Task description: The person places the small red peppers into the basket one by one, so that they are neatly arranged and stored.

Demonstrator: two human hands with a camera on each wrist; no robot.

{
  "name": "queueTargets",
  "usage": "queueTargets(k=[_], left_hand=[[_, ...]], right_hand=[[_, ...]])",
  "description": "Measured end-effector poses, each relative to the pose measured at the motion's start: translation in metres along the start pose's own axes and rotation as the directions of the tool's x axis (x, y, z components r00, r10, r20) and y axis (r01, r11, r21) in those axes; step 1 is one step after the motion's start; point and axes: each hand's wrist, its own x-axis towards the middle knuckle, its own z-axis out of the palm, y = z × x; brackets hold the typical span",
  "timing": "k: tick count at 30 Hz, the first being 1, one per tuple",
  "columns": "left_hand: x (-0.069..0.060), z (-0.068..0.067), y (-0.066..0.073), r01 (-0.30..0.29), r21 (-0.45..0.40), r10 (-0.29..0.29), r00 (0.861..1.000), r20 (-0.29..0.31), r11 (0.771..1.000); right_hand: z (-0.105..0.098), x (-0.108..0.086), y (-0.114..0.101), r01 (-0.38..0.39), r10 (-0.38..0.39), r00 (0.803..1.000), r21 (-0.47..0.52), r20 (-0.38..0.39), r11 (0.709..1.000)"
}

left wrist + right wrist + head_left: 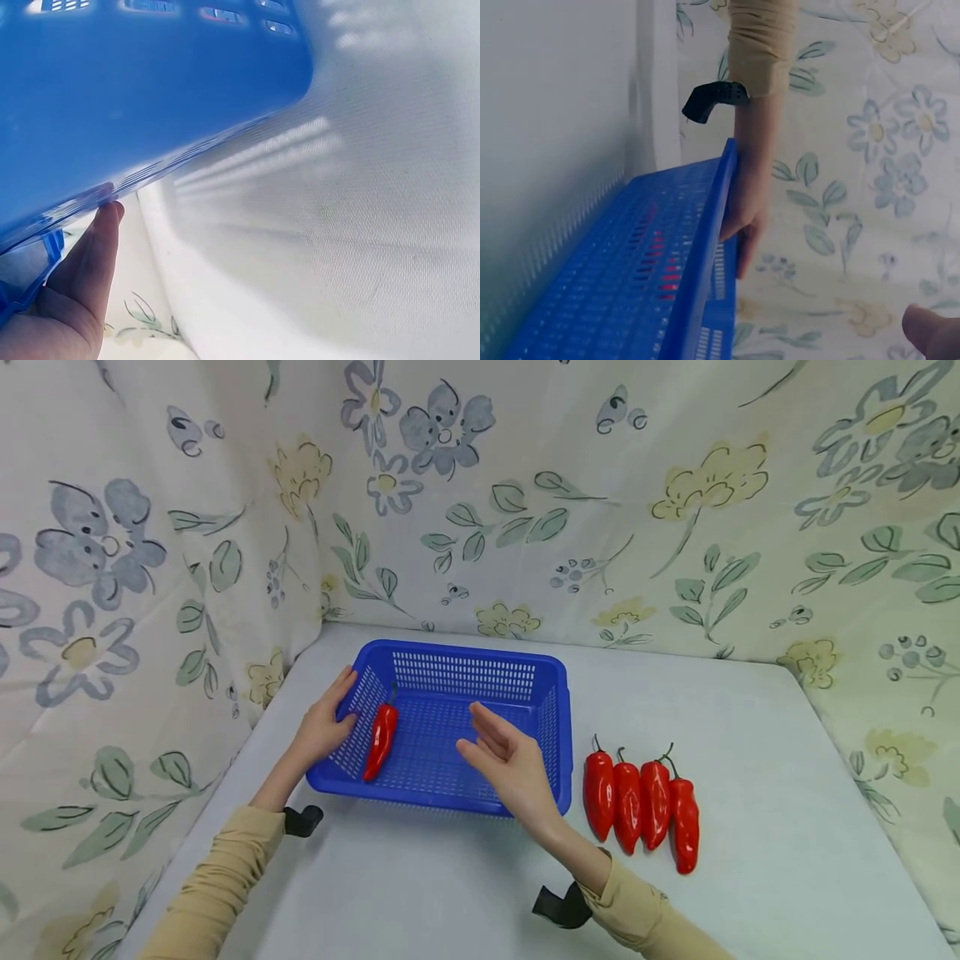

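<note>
A blue perforated plastic basket sits on the table with one red chili pepper lying inside along its left wall. My left hand grips the basket's left side, thumb over the rim; in the left wrist view the fingers lie against the outer wall. Over the basket's right front part hovers my right hand, thumb and fingers apart, holding nothing. Only its thumb shows in the right wrist view. To the right of the basket, several red chili peppers lie side by side, stems pointing away.
A white table carries everything. Floral fabric hangs behind the table and along both sides. A black strap-like piece sits at the left wrist, and another black piece at the right wrist.
</note>
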Motion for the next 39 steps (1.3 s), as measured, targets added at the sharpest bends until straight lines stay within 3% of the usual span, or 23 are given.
queueTargets(k=[15, 22, 39], left_hand=[[0.000, -0.002, 0.002, 0.021, -0.009, -0.021, 1.000, 0.022, 1.000], [-0.001, -0.001, 0.002, 0.024, -0.016, -0.024, 0.999, 0.023, 1.000], [-0.001, -0.001, 0.002, 0.028, -0.015, -0.028, 1.000, 0.014, 0.999]], right_hand=[[-0.045, -0.025, -0.001, -0.036, 0.032, 0.995, -0.041, -0.094, 0.999], [-0.067, -0.032, -0.003, -0.056, 0.035, 0.987, -0.127, -0.157, 0.990], [-0.131, -0.059, -0.005, -0.144, 0.033, 0.928, -0.276, -0.372, 0.950]])
